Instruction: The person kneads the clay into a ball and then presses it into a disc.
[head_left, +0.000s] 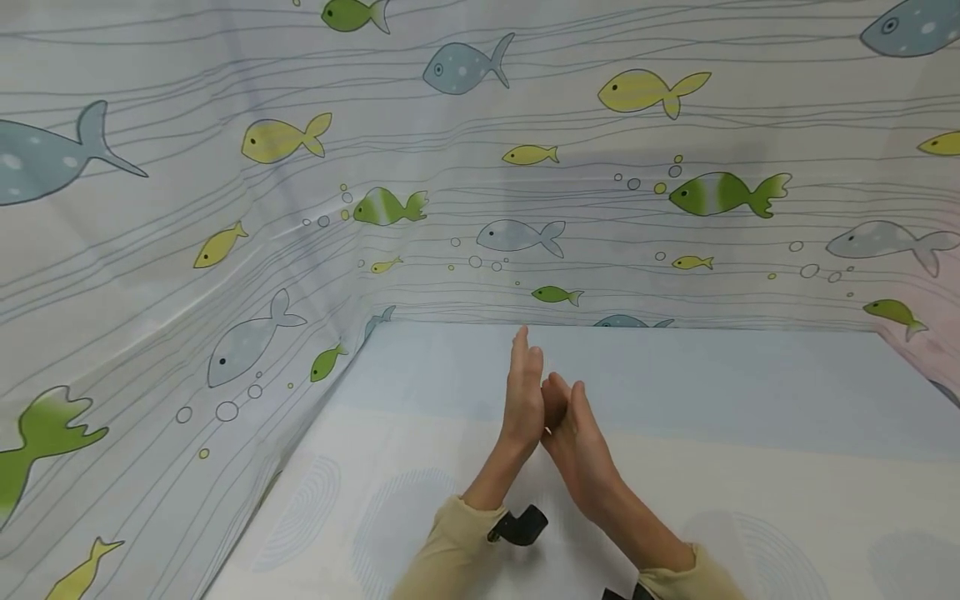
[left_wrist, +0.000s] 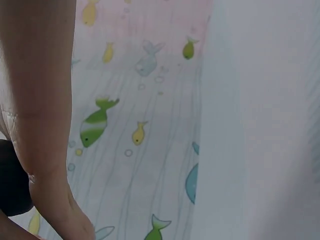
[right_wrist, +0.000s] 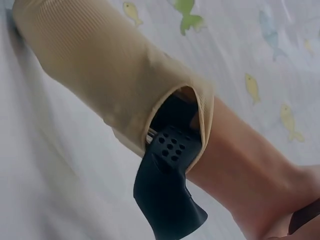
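In the head view my left hand (head_left: 523, 400) stands upright above the table, its fingers straight and close together. My right hand (head_left: 585, 454) leans in from the right, fingers extended and pointing up, with its palm turned toward the left hand. The two hands come together near the left palm and the right fingertips, where a shaded patch lies between them. No separate object shows in either hand. A bare forearm (left_wrist: 37, 90) fills the left side of the left wrist view. Across the right wrist view runs a beige sleeve (right_wrist: 110, 70) with a bare wrist (right_wrist: 245, 170) coming out.
Beneath the hands spreads a white and pale blue table (head_left: 750, 392) printed with faint circles. A fish-patterned curtain (head_left: 450, 142) hangs behind it and along its left side. Black wrist cameras (head_left: 519, 527) poke from the beige cuffs.
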